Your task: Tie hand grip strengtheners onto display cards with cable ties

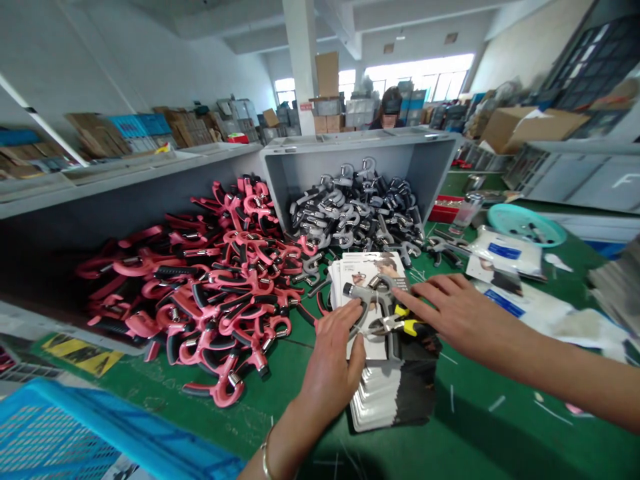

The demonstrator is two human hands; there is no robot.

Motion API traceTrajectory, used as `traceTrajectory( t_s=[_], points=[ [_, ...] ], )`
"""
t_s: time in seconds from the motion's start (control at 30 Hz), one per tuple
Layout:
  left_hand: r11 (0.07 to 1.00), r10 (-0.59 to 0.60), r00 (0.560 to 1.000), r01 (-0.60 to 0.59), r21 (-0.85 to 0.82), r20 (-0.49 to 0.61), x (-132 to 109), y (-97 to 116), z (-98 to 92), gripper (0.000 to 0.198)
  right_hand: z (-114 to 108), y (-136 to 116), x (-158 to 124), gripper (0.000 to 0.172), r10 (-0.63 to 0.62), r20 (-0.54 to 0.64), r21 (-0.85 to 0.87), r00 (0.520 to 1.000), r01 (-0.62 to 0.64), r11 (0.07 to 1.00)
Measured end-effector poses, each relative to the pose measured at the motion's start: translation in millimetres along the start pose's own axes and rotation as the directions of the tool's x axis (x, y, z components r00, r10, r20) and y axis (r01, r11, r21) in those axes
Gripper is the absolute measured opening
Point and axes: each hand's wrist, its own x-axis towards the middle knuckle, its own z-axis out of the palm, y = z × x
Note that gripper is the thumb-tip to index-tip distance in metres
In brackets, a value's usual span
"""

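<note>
Hands [333, 347] (backs up) flank grey handgrip [385, 304].

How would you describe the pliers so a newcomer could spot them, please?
On the green table, in front of the bin of grey grips, lie printed cards. Over them, between the left hand and right hand, are the pliers, their yellow-marked handles unlike the grey grip alongside.
</note>
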Motion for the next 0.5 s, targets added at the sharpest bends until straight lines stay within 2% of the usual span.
traceTrajectory(
  t_s=[0.13,0.23,0.3,0.4,0.5],
  points=[
    [1.000,-0.009,1.000,0.009,-0.003,-0.001,-0.2,1.1,-0.7,0.047,-2.8,-1.6,3.5,0.052,-0.033,0.016,0.043,0.999,0.032,0.999],
    [1.000,0.000,1.000,0.000,0.000,0.003,-0.7,1.3,-1.8,0.047,1.4,0.0,4.0,0.038,-0.096,0.043,0.113,0.994,0.091,0.989],
    [1.000,0.004,1.000,-0.005,0.006,0.005,-0.7,1.1,-1.9,0.047,5.4,0.0,2.6,0.036,-0.107,0.035,0.159,0.994,0.100,0.982],
    [1.000,-0.012,1.000,0.012,0.014,-0.002,0.4,1.0,0.7,0.045,9.6,-5.8,-2.6,0.038,-0.042,-0.044,0.242,0.998,0.051,0.969],
    [0.999,-0.035,0.999,0.035,0.003,-0.012,2.3,1.3,2.0,0.041,17.3,-18.0,-15.3,0.038,0.128,-0.154,0.379,0.980,-0.061,0.924]
  ],
)
